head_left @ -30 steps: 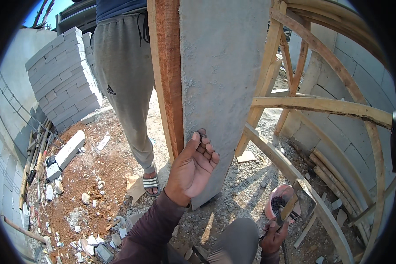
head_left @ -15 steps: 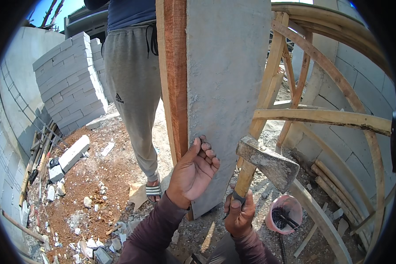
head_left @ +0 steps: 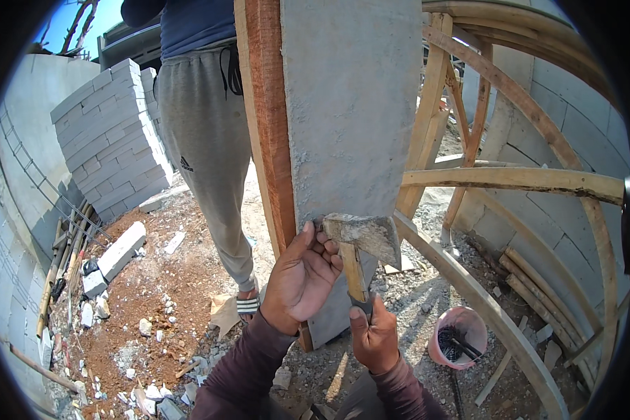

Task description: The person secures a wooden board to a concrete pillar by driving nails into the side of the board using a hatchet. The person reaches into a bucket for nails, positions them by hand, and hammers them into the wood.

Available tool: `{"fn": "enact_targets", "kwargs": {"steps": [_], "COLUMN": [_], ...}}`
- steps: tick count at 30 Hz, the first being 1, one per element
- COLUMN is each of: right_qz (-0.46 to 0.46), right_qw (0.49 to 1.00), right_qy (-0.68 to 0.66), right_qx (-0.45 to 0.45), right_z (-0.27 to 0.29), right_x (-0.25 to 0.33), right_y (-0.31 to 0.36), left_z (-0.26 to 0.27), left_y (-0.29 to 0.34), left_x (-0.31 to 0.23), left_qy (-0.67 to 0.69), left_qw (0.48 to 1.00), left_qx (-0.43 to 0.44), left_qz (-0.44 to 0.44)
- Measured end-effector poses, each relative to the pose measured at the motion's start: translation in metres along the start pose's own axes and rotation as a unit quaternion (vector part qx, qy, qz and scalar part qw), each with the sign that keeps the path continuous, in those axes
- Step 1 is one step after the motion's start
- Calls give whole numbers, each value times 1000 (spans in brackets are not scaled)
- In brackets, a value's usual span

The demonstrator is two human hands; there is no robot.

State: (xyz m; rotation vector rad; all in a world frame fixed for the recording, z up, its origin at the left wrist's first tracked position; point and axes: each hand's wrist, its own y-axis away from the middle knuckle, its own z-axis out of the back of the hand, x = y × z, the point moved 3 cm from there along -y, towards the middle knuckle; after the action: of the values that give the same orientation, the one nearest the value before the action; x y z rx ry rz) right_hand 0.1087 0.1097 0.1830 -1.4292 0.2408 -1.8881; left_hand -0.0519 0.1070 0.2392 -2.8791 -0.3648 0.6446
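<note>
My right hand (head_left: pixel 376 336) is wrapped round the handle of a hatchet (head_left: pixel 366 234), whose worn grey blade faces right. The blunt back of its head is right by the fingertips of my left hand (head_left: pixel 297 283). Those fingers are pinched together against a tall grey panel (head_left: pixel 353 105), close to its left edge. What they hold, if anything, is hidden. A reddish-brown wooden batten (head_left: pixel 267 119) runs up along that edge of the panel, with a paler strip of wood beside it.
Behind the batten stands a person in grey trousers (head_left: pixel 206 140). A pink bucket (head_left: pixel 437 344) of small dark pieces sits at right, below curved timber framing (head_left: pixel 511 180). Stacked grey blocks (head_left: pixel 108 136) rise at left, over rubble-strewn reddish soil (head_left: pixel 164 280).
The hatchet has swung left, bringing its head from right of the panel to my left fingertips. My left hand stays pinched at the panel. The view has shifted slightly.
</note>
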Motion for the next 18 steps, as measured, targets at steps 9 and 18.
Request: {"fn": "enact_targets", "kwargs": {"steps": [9, 18], "right_qz": [12, 288], "right_qw": [989, 851], "right_qy": [-129, -326], "right_qx": [-71, -296], "right_z": [1, 19], "right_x": [-16, 11], "right_y": [29, 13], "left_z": [-36, -71], "left_y": [20, -59], "left_x": [-85, -95], "left_qy": [-573, -668], "left_qw": [656, 657], "left_qx": [-113, -12], "left_qz": [-477, -348]}}
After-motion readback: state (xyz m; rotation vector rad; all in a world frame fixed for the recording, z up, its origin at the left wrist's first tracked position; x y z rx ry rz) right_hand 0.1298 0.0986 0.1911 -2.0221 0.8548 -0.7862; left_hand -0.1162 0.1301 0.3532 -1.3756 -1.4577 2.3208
